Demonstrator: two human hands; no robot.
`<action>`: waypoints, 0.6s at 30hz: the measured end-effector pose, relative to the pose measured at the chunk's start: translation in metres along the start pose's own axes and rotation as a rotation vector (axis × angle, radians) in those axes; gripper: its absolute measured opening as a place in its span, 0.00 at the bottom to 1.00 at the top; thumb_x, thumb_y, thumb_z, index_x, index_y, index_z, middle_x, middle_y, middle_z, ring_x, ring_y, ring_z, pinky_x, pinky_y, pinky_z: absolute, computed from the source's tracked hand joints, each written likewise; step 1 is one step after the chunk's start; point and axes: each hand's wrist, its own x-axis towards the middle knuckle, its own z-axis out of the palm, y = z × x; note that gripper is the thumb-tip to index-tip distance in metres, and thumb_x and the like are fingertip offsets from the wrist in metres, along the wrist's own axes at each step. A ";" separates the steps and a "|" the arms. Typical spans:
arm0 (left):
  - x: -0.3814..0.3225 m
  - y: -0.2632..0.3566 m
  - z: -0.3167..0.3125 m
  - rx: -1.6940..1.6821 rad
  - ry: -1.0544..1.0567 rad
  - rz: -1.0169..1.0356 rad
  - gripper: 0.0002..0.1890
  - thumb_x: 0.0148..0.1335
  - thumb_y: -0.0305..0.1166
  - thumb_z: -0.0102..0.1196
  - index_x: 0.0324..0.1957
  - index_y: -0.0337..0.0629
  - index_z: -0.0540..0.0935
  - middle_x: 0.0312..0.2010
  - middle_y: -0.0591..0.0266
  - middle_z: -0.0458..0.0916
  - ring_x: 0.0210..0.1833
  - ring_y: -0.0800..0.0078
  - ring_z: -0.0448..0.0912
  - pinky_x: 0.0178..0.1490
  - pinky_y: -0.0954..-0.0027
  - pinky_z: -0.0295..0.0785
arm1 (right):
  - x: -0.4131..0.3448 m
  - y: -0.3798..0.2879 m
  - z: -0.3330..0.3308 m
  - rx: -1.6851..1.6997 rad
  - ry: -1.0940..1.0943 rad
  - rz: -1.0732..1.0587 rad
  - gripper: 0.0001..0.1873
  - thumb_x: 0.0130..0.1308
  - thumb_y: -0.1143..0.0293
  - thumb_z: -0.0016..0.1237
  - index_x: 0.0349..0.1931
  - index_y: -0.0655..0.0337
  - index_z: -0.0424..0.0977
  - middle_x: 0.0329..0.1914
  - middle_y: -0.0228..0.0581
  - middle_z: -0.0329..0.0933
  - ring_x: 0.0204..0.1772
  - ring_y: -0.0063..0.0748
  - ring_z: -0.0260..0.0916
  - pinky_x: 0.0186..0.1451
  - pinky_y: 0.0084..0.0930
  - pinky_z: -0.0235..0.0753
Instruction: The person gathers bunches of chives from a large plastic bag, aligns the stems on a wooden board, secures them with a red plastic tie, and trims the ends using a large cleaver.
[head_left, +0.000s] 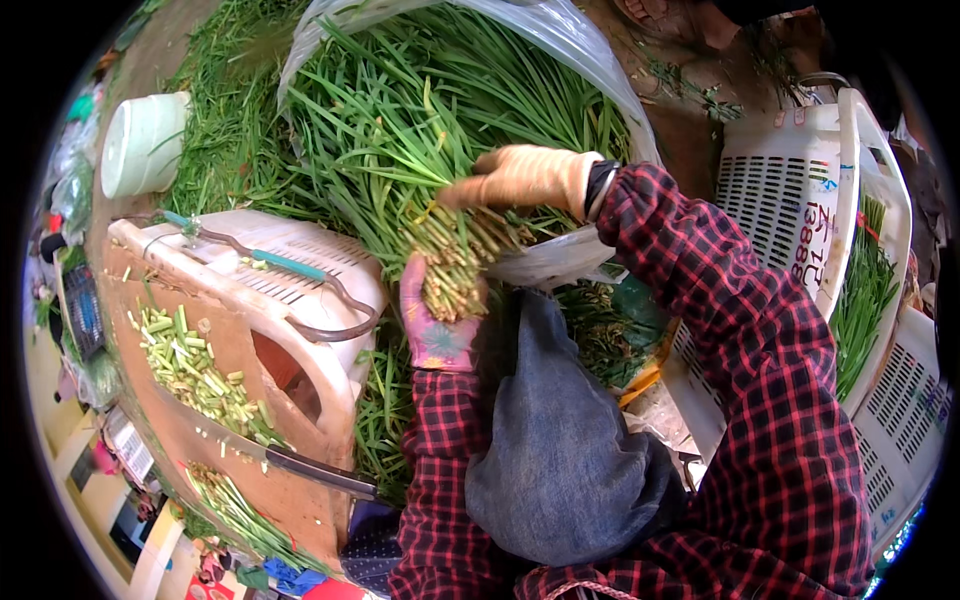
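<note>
My left hand (442, 322), in a pink patterned glove, is closed around the stem ends of a bunch of long green leafy stalks (450, 262). The bunch lies over a clear plastic bag (630, 97) filled with more long green leaves (517, 67). My right hand (525, 180), in a cream striped glove, is at the upper right side of the bunch; its fingers are blurred, and whether they grip any stalks is unclear. A long-bladed knife (322, 472) with a dark handle lies to the left across a brown board (180, 427), beside cut stem pieces (195, 367).
A white plastic crate (337, 262) stands at left under the board, with a teal-sleeved handle (262, 259). A pale green bucket (142, 146) is at upper left. White crates (780, 180) with green leaves stand at right. A person's bare foot (652, 15) shows at the top.
</note>
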 end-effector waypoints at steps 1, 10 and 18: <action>-0.003 0.005 -0.004 0.004 -0.062 -0.043 0.21 0.64 0.42 0.55 0.57 0.49 0.77 0.54 0.61 0.79 0.55 0.65 0.76 0.44 0.64 0.76 | 0.007 0.017 -0.003 0.138 0.064 0.011 0.53 0.56 0.33 0.52 0.67 0.72 0.59 0.66 0.55 0.67 0.66 0.43 0.66 0.60 0.33 0.74; -0.013 0.017 -0.007 -0.231 -0.135 -0.070 0.25 0.61 0.44 0.58 0.60 0.51 0.74 0.61 0.60 0.73 0.61 0.63 0.71 0.43 0.67 0.71 | 0.011 0.107 0.024 0.559 0.142 0.270 0.45 0.59 0.26 0.39 0.48 0.66 0.76 0.38 0.43 0.80 0.35 0.32 0.76 0.45 0.31 0.77; -0.015 0.017 -0.006 -0.203 -0.114 -0.063 0.25 0.61 0.44 0.57 0.60 0.52 0.75 0.61 0.61 0.73 0.63 0.62 0.69 0.41 0.68 0.72 | 0.031 0.069 0.035 1.727 -0.354 0.451 0.32 0.72 0.42 0.31 0.59 0.60 0.71 0.60 0.41 0.72 0.60 0.37 0.68 0.68 0.42 0.63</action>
